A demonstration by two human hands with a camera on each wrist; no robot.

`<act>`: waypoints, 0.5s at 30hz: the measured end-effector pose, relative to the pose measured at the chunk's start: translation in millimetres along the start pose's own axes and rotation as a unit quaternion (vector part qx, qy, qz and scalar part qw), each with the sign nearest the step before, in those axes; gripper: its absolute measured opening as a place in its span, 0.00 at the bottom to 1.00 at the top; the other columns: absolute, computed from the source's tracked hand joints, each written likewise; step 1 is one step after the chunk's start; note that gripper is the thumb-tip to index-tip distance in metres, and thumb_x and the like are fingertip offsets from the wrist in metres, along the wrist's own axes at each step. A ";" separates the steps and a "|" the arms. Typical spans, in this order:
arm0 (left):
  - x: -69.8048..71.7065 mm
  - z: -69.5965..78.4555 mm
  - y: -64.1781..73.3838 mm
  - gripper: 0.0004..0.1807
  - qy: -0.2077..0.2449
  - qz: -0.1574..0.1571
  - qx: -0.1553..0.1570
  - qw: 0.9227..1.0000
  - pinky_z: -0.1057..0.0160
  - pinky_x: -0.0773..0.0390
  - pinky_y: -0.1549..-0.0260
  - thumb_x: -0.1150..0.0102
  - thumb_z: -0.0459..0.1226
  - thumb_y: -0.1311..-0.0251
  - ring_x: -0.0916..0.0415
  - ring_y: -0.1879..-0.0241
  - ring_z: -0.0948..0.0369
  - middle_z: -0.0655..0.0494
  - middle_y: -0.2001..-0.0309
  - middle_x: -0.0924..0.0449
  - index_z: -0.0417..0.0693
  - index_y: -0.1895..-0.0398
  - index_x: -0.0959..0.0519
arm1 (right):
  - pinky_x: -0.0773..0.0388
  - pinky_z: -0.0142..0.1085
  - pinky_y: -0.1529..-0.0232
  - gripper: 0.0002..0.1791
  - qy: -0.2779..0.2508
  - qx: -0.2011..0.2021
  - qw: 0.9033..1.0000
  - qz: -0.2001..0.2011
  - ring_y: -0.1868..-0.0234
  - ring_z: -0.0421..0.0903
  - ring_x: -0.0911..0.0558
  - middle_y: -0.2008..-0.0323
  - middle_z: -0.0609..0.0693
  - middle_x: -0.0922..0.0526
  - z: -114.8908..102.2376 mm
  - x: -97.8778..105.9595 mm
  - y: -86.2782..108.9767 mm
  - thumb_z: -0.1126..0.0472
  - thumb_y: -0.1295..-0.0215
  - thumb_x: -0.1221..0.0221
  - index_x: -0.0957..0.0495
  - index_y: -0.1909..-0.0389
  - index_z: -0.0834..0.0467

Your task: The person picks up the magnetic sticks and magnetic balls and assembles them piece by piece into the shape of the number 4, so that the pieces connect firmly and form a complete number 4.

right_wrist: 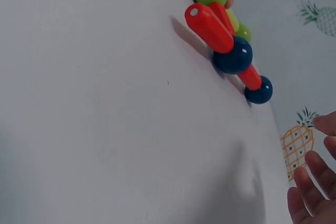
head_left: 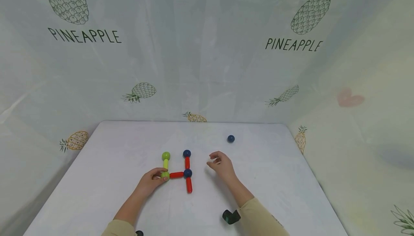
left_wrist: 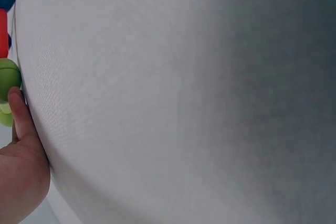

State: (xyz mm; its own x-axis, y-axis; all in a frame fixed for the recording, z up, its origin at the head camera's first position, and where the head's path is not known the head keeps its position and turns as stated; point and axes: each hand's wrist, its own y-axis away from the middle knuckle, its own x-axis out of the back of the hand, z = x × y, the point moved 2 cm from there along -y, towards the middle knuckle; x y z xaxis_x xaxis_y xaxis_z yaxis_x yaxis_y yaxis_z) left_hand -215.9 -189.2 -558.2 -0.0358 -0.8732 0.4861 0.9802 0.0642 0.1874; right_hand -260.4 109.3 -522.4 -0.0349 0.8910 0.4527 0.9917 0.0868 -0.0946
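Observation:
My left hand (head_left: 150, 182) grips a green ball (head_left: 165, 175) at the left corner of a joined ball-and-rod figure. From that ball a yellow-green rod (head_left: 166, 163) runs away to a second green ball (head_left: 166, 155). A red rod (head_left: 176, 175) links the held ball to a dark blue ball (head_left: 187, 173). Two more red rods leave this blue ball: the far one (head_left: 187, 163) ends in another blue ball (head_left: 187, 153), while the near one (right_wrist: 209, 27) has a bare end. Right of the figure, my right hand (head_left: 222, 166) hovers with loosely bent fingers, holding nothing.
A loose dark blue ball (head_left: 231, 139) lies toward the back of the white table (head_left: 265, 164), beyond my right hand. Behind the table hangs a pale curtain (head_left: 207, 56) with pineapple prints. A black device (head_left: 231, 217) sits at the right forearm.

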 end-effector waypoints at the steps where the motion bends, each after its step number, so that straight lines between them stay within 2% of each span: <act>1: 0.1 0.7 0.2 0.20 0.000 -0.001 0.000 1.000 0.61 0.30 0.68 0.30 0.39 0.44 0.31 0.65 0.57 0.49 0.56 0.24 0.46 0.48 0.19 | 0.24 0.40 0.61 0.15 0.002 0.003 1.000 0.009 0.61 0.47 0.22 0.60 0.52 0.19 1.4 1.6 -1.4 0.64 0.43 0.32 0.21 0.55 0.62; 9: -0.8 0.1 0.4 0.20 -0.001 0.001 0.013 1.000 0.62 0.31 0.68 0.31 0.40 0.43 0.32 0.65 0.56 0.50 0.56 0.25 0.48 0.47 0.19 | 0.25 0.44 0.54 0.14 0.011 0.019 0.997 0.075 0.56 0.51 0.21 0.57 0.51 0.18 10.8 11.8 -9.1 0.64 0.41 0.34 0.20 0.55 0.62; 15: -1.7 -1.5 -1.2 0.20 0.002 0.002 0.015 1.000 0.61 0.30 0.67 0.30 0.41 0.43 0.32 0.64 0.56 0.50 0.57 0.25 0.49 0.47 0.19 | 0.26 0.47 0.53 0.14 0.013 -0.001 0.994 0.104 0.53 0.52 0.23 0.54 0.52 0.20 18.5 18.9 -14.5 0.63 0.41 0.34 0.20 0.54 0.59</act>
State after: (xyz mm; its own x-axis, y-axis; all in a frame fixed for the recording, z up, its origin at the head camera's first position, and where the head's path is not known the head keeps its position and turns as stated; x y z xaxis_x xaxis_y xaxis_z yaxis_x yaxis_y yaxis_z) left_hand -216.7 -188.5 -560.6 -0.0317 -0.8750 0.4831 0.9738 0.0818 0.2121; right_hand -277.7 133.1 -528.9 0.1744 0.8781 0.4455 0.9774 -0.0996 -0.1863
